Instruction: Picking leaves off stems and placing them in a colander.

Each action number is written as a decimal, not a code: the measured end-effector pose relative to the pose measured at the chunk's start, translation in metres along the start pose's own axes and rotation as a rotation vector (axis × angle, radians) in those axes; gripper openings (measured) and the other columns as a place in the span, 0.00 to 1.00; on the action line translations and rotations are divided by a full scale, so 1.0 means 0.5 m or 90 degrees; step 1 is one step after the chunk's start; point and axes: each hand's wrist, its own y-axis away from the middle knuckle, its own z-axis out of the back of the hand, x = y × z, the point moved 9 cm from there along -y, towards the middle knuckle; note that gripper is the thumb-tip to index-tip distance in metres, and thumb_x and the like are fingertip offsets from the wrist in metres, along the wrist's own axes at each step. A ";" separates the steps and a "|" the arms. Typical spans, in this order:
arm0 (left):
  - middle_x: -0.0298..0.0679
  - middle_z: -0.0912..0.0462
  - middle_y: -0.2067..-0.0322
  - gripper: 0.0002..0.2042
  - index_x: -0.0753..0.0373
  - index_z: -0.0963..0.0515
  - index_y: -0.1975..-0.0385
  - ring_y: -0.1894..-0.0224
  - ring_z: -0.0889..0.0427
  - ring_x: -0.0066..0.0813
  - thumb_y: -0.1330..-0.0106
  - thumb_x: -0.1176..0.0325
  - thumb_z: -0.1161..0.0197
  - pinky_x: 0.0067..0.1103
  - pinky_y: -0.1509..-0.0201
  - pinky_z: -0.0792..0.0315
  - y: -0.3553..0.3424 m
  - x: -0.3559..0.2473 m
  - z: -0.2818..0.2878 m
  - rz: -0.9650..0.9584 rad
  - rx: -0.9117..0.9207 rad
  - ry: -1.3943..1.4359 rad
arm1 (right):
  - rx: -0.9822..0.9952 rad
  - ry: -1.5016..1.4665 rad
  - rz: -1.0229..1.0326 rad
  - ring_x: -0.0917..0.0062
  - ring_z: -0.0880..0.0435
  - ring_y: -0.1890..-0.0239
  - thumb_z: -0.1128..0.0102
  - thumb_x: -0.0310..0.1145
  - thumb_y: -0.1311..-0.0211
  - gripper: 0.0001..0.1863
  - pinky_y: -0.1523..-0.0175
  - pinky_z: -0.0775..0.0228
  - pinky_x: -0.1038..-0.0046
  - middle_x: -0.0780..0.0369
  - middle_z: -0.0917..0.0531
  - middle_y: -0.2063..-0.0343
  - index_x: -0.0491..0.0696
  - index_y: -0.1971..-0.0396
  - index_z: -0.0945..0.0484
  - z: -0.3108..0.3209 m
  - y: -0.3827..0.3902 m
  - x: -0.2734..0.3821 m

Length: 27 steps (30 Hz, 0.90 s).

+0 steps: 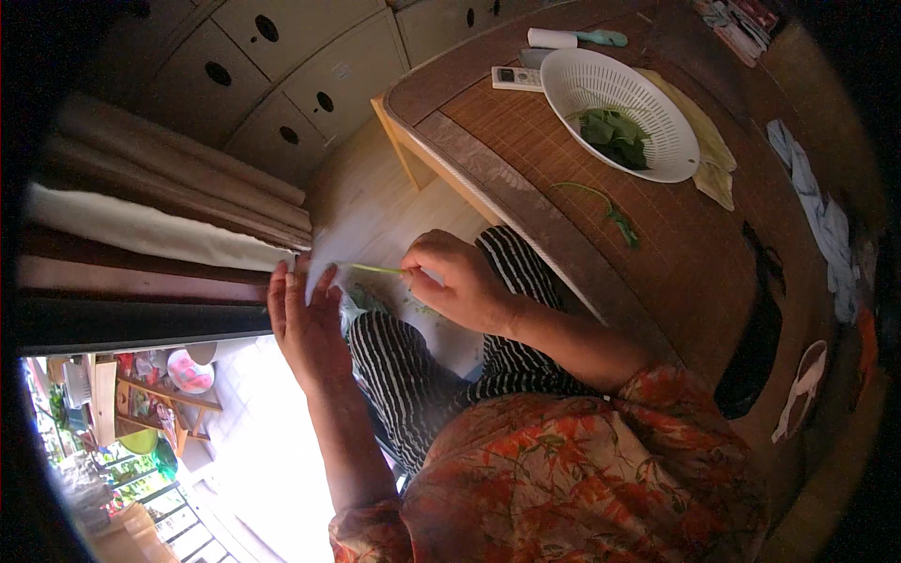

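Note:
A thin green stem (374,269) is pinched between the thumb and fingers of my right hand (455,280), above my lap. Its far end points toward my left hand (308,324), which is raised by the curtain with its fingers apart; I see nothing held in it. Below my hands, a plastic bag with greens (364,302) shows partly past my knee. On the bed to the right, a white oval colander (671,127) holds dark green leaves (615,136). Nearer to me, a single leafy sprig (618,220) lies on the brown woven mat (526,141).
Behind the colander are a remote control (516,79), a white roll (552,38) and a yellowish cloth (709,141). Curtains (178,169) hang at left beside a bright doorway (267,422). Drawers (319,70) line the back. A black item (751,361) lies at right.

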 end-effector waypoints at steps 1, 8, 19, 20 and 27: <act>0.46 0.19 0.51 0.17 0.62 0.32 0.42 0.53 0.19 0.34 0.28 0.66 0.44 0.27 0.48 0.26 0.009 -0.036 0.012 -0.141 -0.096 -0.170 | -0.018 0.011 0.009 0.66 0.20 0.65 0.40 0.20 0.48 0.05 0.59 0.28 0.67 0.57 0.21 0.71 0.41 0.71 0.24 0.006 0.000 0.001; 0.30 0.16 0.61 0.11 0.53 0.15 0.65 0.52 0.21 0.31 0.49 0.75 0.30 0.28 0.45 0.35 0.093 -0.048 -0.195 -0.581 0.204 -1.043 | 0.021 0.069 0.017 0.65 0.21 0.68 0.40 0.19 0.51 0.04 0.62 0.30 0.67 0.57 0.22 0.74 0.42 0.75 0.25 0.009 -0.004 0.014; 0.35 0.16 0.69 0.08 0.57 0.16 0.69 0.62 0.19 0.32 0.49 0.77 0.30 0.28 0.52 0.31 0.081 0.002 -0.140 -0.420 0.197 -0.934 | 0.040 -0.106 -0.100 0.73 0.23 0.70 0.43 0.23 0.43 0.02 0.62 0.31 0.72 0.58 0.24 0.76 0.41 0.72 0.26 -0.011 0.007 -0.014; 0.35 0.16 0.69 0.08 0.57 0.16 0.69 0.62 0.19 0.32 0.49 0.77 0.30 0.28 0.52 0.31 0.083 0.005 -0.142 -0.420 0.197 -0.933 | 0.041 -0.106 -0.101 0.73 0.23 0.70 0.43 0.23 0.43 0.02 0.62 0.31 0.72 0.58 0.24 0.76 0.41 0.72 0.26 -0.011 0.006 -0.015; 0.38 0.15 0.61 0.03 0.66 0.17 0.65 0.60 0.19 0.23 0.35 0.78 0.36 0.20 0.51 0.27 0.043 0.037 -0.044 -0.066 0.074 -0.404 | 0.071 -0.079 -0.121 0.75 0.24 0.71 0.42 0.24 0.42 0.04 0.63 0.31 0.73 0.59 0.24 0.76 0.40 0.72 0.26 -0.020 0.015 -0.023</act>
